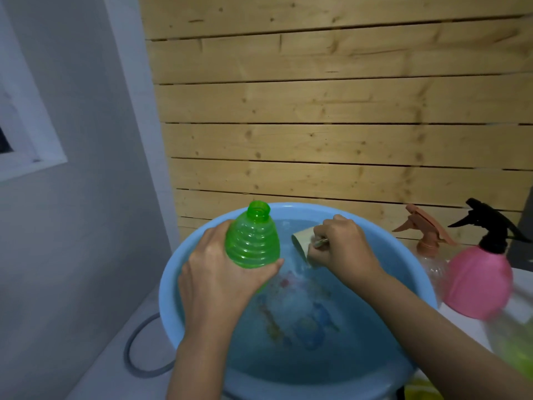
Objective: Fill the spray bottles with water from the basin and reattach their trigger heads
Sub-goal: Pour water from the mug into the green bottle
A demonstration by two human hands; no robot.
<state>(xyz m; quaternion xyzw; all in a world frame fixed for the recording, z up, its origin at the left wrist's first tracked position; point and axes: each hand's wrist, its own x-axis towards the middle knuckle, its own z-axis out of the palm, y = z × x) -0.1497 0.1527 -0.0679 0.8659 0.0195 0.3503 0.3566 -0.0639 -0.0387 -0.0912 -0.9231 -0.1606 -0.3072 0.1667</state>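
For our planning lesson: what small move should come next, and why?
Probably lift the beige cup in the right hand and pour into the green ribbed plastic bottle: its neck is open, the left hand holding it over the blue basin.

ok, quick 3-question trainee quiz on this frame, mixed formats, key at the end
1. True or false: the green bottle gripped by the left hand has an open neck with nothing screwed on.
2. Which hand holds the beige cup at the water in the basin? A left, B right, C neither.
3. Fill in: the trigger head on the pink bottle is coloured ___.

Key:
1. True.
2. B, the right hand.
3. Black.
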